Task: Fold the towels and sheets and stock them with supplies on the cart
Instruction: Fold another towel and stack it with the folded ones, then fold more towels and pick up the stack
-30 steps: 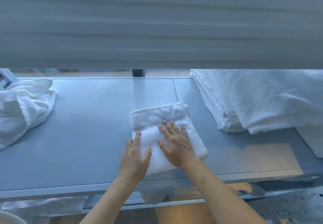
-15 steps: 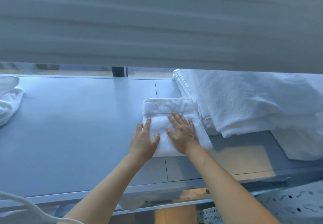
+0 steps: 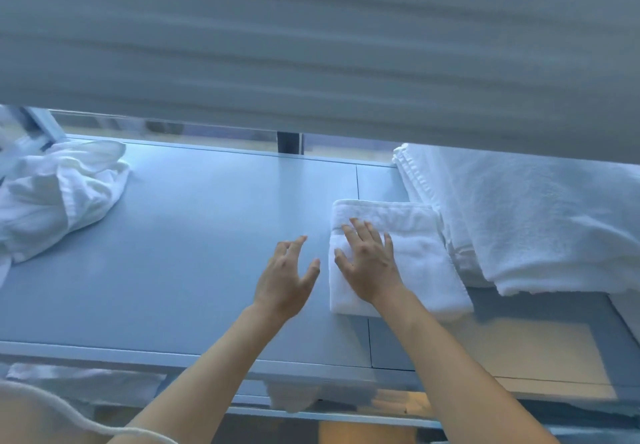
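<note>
A small folded white towel [image 3: 412, 243] lies on the grey cart shelf [image 3: 194, 253], its right edge against a stack of larger folded white towels [image 3: 526, 215]. My right hand [image 3: 367, 260] rests flat on the small towel's left half, fingers spread and straight. Just left of that towel, my left hand [image 3: 285, 279] hovers over the bare shelf with fingers loosely spread, holding nothing. A crumpled white cloth [image 3: 55, 198] lies at the shelf's far left.
The underside of an upper shelf [image 3: 311, 45] fills the top of the view, low over the working shelf. More white linen [image 3: 83, 379] shows on a lower level beneath the front rail. A white cord [image 3: 65, 416] crosses the bottom left corner.
The small towel slid right until it met the big stack. My left hand came off the towel and now hovers beside it. My right hand stays flat on it.
</note>
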Motion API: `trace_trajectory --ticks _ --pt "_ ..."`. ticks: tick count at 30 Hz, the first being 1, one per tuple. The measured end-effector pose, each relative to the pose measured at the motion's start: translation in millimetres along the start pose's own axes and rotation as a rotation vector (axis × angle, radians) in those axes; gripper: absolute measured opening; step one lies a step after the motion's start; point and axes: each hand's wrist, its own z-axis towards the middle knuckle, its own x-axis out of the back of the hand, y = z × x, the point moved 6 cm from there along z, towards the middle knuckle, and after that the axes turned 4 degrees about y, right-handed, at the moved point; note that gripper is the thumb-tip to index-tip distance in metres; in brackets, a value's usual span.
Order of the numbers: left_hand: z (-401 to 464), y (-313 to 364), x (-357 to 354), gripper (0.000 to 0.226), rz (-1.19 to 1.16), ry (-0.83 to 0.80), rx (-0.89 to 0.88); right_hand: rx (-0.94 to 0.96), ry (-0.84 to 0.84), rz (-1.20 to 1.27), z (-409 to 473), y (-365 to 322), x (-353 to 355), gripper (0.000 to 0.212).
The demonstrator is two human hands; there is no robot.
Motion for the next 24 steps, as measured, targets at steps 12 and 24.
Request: trace_trajectory --ticks 12,24 --pt "9 -178 209 0.055 0.1 0.251 0.077 0.151 -0.103 0.101 47 -233 -87 0.06" --pt "23 -369 386 0.06 0.369 0.33 0.192 0.286 -0.186 0.101 89 -465 -172 0.062"
